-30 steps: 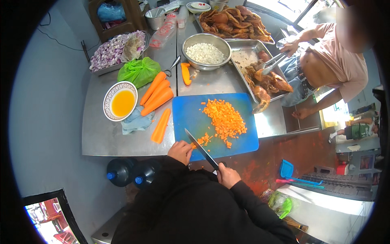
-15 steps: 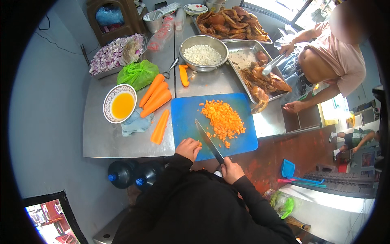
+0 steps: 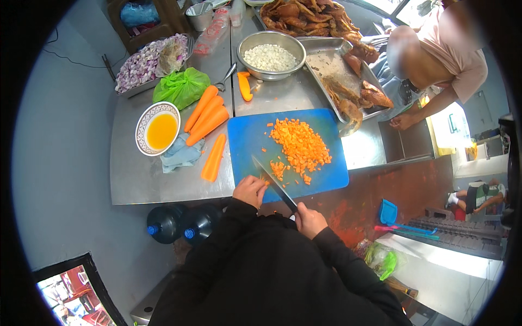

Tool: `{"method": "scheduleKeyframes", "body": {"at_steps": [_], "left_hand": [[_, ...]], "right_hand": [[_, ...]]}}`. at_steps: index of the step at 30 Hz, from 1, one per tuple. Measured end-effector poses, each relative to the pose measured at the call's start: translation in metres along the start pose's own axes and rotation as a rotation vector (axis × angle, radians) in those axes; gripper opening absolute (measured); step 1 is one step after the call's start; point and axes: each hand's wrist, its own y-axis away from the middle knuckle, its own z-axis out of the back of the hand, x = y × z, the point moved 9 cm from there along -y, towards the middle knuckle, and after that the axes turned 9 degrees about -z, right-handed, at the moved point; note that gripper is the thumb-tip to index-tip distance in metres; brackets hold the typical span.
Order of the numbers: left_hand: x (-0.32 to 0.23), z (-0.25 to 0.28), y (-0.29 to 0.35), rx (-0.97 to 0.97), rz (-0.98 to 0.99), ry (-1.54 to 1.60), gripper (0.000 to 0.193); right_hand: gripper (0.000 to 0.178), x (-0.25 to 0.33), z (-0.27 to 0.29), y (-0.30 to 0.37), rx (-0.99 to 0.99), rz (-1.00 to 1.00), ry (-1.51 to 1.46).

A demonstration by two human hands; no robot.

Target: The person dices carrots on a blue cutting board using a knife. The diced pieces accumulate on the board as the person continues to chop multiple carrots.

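Observation:
My right hand [image 3: 311,220] grips the handle of a kitchen knife [image 3: 278,187], whose blade slants up and left across the near part of a blue cutting board [image 3: 321,187]. Close to the blade, my left hand [image 3: 249,191] has its fingers bent and pressed down at the board's near left edge. A small orange carrot piece [image 3: 265,182] shows at those fingertips, partly hidden. Beyond the blade lie a small cluster of carrot bits [image 3: 278,169] and a large heap of diced carrot [image 3: 300,144]. Left of the board rests a cut length of carrot [image 3: 213,158].
Several peeled carrots [image 3: 207,125], a bowl of orange liquid [image 3: 162,131], a blue cloth [image 3: 183,154] and a green bag [image 3: 182,88] lie left. Farther back are an orange peeler [image 3: 244,87], a metal bowl of chopped white pieces [image 3: 272,57] and a meat tray [image 3: 331,62]. Another person stands right.
The knife has shifted left, nearer my left fingertips, and more carrot bits lie beside the blade. The other person's tongs have moved from the near meat tray toward the far one.

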Motion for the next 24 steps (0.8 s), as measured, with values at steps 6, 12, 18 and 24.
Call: {"method": "scheduleKeyframes", "body": {"at_steps": [6, 12, 18, 24], "left_hand": [[-0.002, 0.004, 0.014, 0.061, 0.08, 0.001, 0.013], [-0.002, 0.004, 0.011, 0.033, 0.076, -0.009, 0.012], [0.016, 0.044, 0.035, -0.114, 0.247, 0.06, 0.013], [0.069, 0.125, 0.07, -0.284, 0.313, -0.274, 0.035]], "right_hand": [[0.016, 0.007, 0.0, 0.004, 0.011, 0.025, 0.033], [0.015, 0.016, 0.005, -0.004, -0.007, 0.042, 0.051], [0.014, 0.021, 0.012, -0.005, 0.002, 0.053, -0.002], [0.013, 0.015, 0.026, -0.022, 0.089, 0.108, 0.207]]}}
